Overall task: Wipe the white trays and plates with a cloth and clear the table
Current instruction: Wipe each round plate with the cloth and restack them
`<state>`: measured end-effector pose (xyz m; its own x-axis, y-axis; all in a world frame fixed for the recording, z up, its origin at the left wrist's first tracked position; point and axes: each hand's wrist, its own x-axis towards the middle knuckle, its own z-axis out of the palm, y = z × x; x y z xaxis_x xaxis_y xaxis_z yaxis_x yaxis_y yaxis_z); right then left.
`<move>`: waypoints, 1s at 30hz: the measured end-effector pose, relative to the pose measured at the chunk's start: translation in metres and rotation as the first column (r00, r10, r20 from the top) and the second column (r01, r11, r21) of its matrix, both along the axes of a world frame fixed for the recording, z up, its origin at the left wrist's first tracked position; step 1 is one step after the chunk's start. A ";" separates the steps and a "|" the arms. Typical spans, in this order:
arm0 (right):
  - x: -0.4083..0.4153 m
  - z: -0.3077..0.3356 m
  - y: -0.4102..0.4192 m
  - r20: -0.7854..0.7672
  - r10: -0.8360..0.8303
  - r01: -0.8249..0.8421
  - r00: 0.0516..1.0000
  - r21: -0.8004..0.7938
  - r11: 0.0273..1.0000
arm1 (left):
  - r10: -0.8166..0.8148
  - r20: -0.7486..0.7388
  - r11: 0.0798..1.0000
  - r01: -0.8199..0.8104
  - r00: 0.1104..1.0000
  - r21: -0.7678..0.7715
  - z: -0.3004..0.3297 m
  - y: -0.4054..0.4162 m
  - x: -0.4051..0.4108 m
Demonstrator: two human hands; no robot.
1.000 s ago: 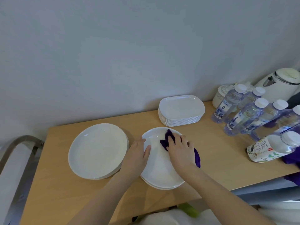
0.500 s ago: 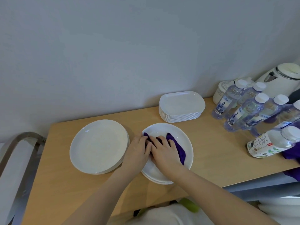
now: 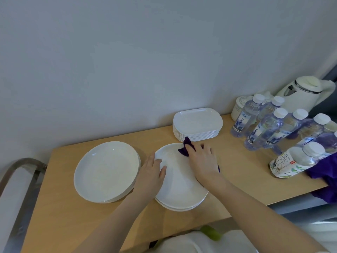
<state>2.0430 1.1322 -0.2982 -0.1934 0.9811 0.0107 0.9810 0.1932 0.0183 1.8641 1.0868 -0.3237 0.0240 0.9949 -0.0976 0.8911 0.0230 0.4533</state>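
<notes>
A short stack of round white plates (image 3: 179, 190) lies in the middle of the wooden table (image 3: 60, 216). My left hand (image 3: 151, 177) rests flat on the top plate's left rim, thumb on the inside. My right hand (image 3: 203, 162) presses a purple cloth (image 3: 187, 146) onto the plate's far right part; cloth ends stick out past my fingers and under my palm. A second stack of round white plates (image 3: 107, 170) lies to the left. A stack of white rectangular trays (image 3: 197, 123) stands behind, by the wall.
Several water bottles (image 3: 264, 128) crowd the table's right side, with a labelled bottle (image 3: 295, 161) lying down near the front. A white kettle (image 3: 302, 92) and a white jar (image 3: 238, 106) stand at the back right. Purple fabric (image 3: 326, 176) hangs over the right edge. A metal rail (image 3: 21, 172) sits left.
My right hand has swept the cloth from the plate's near left, beside my left hand, to its far right rim. My left hand stays on the left rim.
</notes>
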 end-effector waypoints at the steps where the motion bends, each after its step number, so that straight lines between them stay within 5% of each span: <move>1: 0.006 0.005 0.002 -0.028 -0.040 0.040 0.999 0.023 0.999 | 0.005 -0.007 1.000 -0.006 1.000 -0.015 0.000 0.000 0.000; 12: 0.075 0.001 -0.005 -0.143 -0.311 0.296 0.940 -0.114 0.948 | -0.131 -0.383 0.989 0.148 0.914 0.014 -0.007 -0.005 0.030; 23: 0.069 -0.021 -0.013 -0.103 -0.416 0.372 0.903 -0.296 0.880 | -0.203 -0.401 0.979 0.182 0.893 -0.091 -0.015 -0.011 0.038; 30: 0.043 0.013 0.000 -0.206 -0.253 0.242 0.945 -0.080 0.967 | -0.202 -0.385 0.978 0.205 0.901 -0.033 -0.012 -0.013 0.033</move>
<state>2.0856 1.1324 -0.2852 0.0566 0.9980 -0.0284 0.9779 -0.0611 -0.2000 1.8973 1.0737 -0.3354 0.1885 0.9732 -0.1319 0.9809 -0.1799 0.0743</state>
